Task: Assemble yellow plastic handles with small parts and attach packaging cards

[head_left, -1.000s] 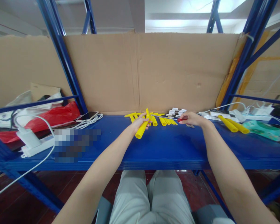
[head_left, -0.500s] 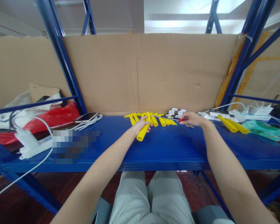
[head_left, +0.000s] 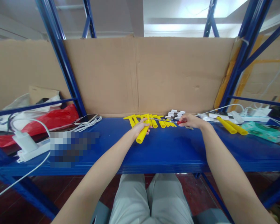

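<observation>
My left hand [head_left: 142,126] is closed around a yellow T-shaped tool with a round tube handle [head_left: 142,137]. The tube's open end points toward me and the crosspiece lies away from me. My right hand [head_left: 189,120] grips the red handle of a screwdriver [head_left: 180,123]. Its thin metal shaft points left and reaches the head of the yellow tool; the exact contact at the tip is too small to make out. Several more yellow T-shaped tools [head_left: 162,124] lie behind and between my hands, with smaller flat yellow pieces [head_left: 170,123] beside them.
A stack of black-and-white pieces [head_left: 175,114] lies by the cardboard back wall [head_left: 177,74]. To the right are two yellow tubes [head_left: 228,126], a teal packet [head_left: 263,131] and cables. Leftward are a phone [head_left: 88,118], a power strip [head_left: 35,151] and a red bag [head_left: 53,121].
The whole view has shifted slightly. My right hand and the screwdriver have moved a little to the left; my left hand keeps its hold on the yellow T-shaped tool.
</observation>
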`<state>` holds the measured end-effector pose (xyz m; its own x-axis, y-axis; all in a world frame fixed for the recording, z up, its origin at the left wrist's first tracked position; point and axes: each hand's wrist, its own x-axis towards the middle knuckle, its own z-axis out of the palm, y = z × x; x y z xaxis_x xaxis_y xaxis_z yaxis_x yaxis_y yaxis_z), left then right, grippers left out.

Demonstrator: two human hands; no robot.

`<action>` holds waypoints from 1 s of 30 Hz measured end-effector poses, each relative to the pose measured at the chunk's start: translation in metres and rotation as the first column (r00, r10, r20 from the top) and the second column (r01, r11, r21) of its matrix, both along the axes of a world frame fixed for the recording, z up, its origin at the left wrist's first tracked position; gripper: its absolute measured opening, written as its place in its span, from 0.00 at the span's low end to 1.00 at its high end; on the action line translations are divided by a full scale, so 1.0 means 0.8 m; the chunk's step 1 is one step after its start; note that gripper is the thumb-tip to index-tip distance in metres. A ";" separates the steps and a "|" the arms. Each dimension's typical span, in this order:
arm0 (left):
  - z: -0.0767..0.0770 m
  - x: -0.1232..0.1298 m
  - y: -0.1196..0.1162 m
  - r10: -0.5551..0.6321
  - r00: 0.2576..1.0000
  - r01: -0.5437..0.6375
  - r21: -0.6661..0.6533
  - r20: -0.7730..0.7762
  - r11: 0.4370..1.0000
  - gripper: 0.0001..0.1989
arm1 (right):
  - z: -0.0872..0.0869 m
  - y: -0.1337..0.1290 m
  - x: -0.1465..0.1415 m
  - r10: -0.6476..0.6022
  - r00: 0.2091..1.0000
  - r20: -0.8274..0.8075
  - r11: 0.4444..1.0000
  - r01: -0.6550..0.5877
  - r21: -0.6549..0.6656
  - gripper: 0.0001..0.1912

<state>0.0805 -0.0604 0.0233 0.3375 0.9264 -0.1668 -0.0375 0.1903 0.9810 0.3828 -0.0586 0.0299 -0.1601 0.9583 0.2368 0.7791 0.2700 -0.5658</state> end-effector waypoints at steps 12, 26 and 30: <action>0.004 0.001 -0.007 0.002 1.000 -0.002 -0.006 -0.017 1.000 0.28 | 0.002 -0.002 -0.001 -0.013 1.000 0.028 1.000 0.012 0.013 0.13; 0.001 0.000 -0.003 -0.021 1.000 0.021 0.003 0.019 1.000 0.28 | 0.001 -0.001 0.000 0.009 1.000 0.002 1.000 -0.009 0.016 0.17; 0.002 0.001 -0.005 -0.014 1.000 0.014 -0.002 0.008 1.000 0.29 | 0.003 -0.004 -0.002 0.011 1.000 -0.001 1.000 -0.011 0.013 0.17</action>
